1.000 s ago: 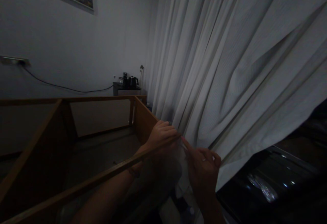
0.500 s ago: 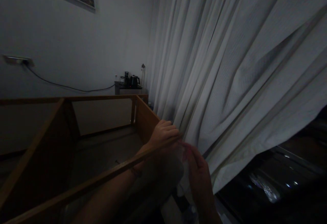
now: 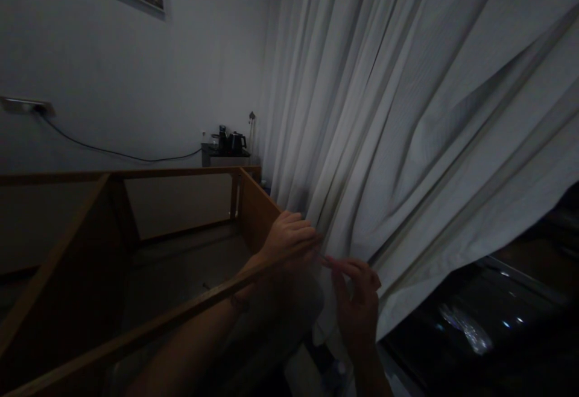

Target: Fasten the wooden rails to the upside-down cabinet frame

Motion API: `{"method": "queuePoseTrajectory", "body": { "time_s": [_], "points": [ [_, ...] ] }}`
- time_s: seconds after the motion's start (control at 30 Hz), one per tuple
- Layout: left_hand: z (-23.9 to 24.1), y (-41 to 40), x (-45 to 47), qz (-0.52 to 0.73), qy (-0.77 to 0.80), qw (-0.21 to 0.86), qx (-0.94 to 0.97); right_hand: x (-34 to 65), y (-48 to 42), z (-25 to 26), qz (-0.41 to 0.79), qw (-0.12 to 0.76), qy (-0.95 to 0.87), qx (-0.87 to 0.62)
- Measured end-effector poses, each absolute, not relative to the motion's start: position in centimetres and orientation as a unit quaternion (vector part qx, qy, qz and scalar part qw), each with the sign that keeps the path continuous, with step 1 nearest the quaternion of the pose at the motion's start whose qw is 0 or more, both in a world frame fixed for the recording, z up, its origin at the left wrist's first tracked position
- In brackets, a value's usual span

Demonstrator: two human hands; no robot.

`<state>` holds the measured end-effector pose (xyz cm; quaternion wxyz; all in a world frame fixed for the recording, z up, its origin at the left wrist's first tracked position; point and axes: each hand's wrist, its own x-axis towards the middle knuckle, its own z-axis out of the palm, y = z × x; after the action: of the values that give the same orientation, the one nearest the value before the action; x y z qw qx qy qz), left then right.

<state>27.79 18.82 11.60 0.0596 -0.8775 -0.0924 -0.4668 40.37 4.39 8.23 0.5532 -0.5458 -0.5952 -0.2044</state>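
Note:
A wooden frame (image 3: 181, 314), like an open cabinet or shelf unit, stretches across the lower left. My left hand (image 3: 289, 237) is closed over its near right corner, with the forearm passing behind the front rail. Just right of that corner is my right hand (image 3: 357, 294), thumb and forefinger pinched together. A thin, small thing seems to be between those fingertips, close to the rail's end; it is too dark to name. A short nail-like or screw-like piece (image 3: 207, 286) sticks up beside the front rail.
A long pale curtain (image 3: 384, 113) hangs at the right, close by my right hand. Beyond the frame, a black kettle (image 3: 236, 142) stands on a small cabinet. A black cord (image 3: 122, 154) runs along the wall from a socket (image 3: 25, 106). Dark glossy surfaces (image 3: 479, 318) lie at lower right.
My right hand has turned at the wrist, its fingers now lifted and pointing left toward the corner. My left hand keeps its hold on the frame. The view has shifted slightly.

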Motion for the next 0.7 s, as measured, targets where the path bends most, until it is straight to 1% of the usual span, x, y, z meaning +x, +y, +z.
{"method": "queuePoseTrajectory", "body": {
  "time_s": [0.1, 0.23, 0.3, 0.33, 0.4, 0.47, 0.6, 0.7],
  "points": [
    [11.7, 18.7, 27.6, -0.458, -0.088, 0.055, -0.883, 41.5, 4.5, 7.7, -0.218, 0.554, -0.593, -0.542],
    [11.9, 18.6, 27.5, -0.454, -0.089, 0.053, -0.885, 43.5, 4.7, 7.3, -0.33, 0.483, -0.642, -0.496],
    [11.8, 18.6, 27.6, -0.466, -0.087, 0.057, -0.878, 43.8, 4.7, 7.7, -0.341, 0.464, -0.67, -0.468],
    [11.8, 18.7, 27.6, -0.471, -0.085, 0.058, -0.876, 43.6, 4.7, 7.9, -0.326, 0.473, -0.677, -0.461],
    [11.7, 18.7, 27.7, -0.475, -0.083, 0.06, -0.874, 42.8, 4.6, 8.5, -0.258, 0.526, -0.669, -0.458],
    [11.6, 18.8, 27.7, -0.472, -0.086, 0.062, -0.875, 41.6, 4.5, 9.0, -0.149, 0.575, -0.649, -0.475],
    [11.6, 18.7, 27.6, -0.465, -0.09, 0.056, -0.879, 39.6, 4.1, 9.2, 0.018, 0.641, -0.571, -0.513],
    [11.7, 18.6, 27.6, -0.465, -0.085, 0.049, -0.88, 38.8, 4.1, 9.1, 0.117, 0.672, -0.508, -0.526]
  ]
}}
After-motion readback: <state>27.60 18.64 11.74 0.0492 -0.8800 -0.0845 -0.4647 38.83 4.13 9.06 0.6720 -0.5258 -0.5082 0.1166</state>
